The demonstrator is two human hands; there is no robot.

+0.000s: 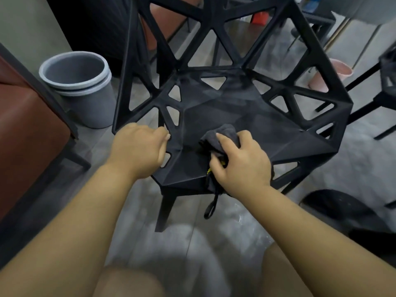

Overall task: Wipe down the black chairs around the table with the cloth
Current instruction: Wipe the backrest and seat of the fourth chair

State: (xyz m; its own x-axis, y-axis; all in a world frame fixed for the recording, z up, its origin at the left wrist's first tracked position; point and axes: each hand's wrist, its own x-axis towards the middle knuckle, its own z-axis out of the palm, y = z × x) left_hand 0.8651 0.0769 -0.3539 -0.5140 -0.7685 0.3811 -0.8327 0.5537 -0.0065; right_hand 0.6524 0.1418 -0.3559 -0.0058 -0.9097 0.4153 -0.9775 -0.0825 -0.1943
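A black chair (246, 116) with triangular cut-outs fills the middle of the view, its seat facing me. My right hand (240, 161) grips a bunched dark grey cloth (222, 136) and presses it on the front part of the seat. A black loop from the cloth hangs over the seat's front edge. My left hand (139, 148) holds the chair's left front rim, fingers curled round the frame.
Two stacked grey bins (79, 86) stand on the floor at the left, beside a brown upholstered seat (25, 125). A pink bin (334, 76) sits at the right behind the chair. Another black chair (385, 86) is at the right edge. A dark round object (334, 202) lies at lower right.
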